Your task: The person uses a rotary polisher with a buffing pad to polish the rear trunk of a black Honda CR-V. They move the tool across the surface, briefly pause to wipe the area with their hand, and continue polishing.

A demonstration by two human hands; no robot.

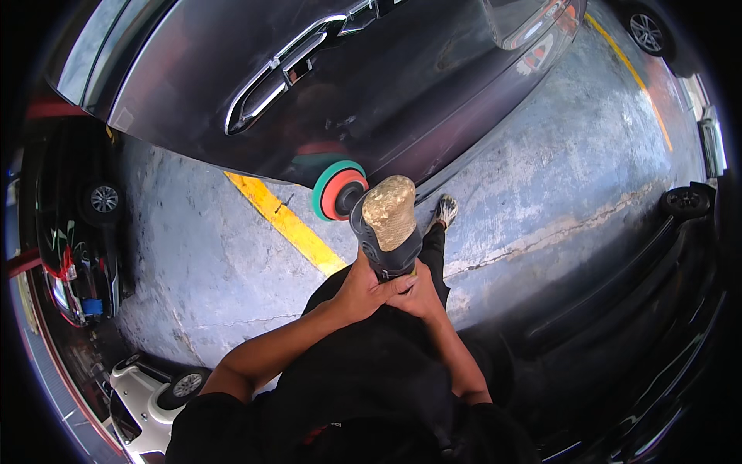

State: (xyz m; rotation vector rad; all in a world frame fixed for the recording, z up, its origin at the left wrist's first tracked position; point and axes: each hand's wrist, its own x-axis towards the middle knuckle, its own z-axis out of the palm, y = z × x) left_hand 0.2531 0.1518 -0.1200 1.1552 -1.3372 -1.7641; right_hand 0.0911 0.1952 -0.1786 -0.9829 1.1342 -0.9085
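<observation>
Both my hands are wrapped around the black body of a car polisher with a worn tan cover over its head. My left hand grips it from the left side, and my right hand from the right, the two close together. At the tool's far end is an orange backing plate with a green foam pad, tilted on edge near the lower edge of a dark car body panel. Whether the pad touches the panel I cannot tell. A chrome emblem is on the panel, which shows reflections and pale smudges.
A dark car stands close at the right, a black car at the left, and a white car at the lower left. The concrete floor bears a yellow line. My shoe is near the panel.
</observation>
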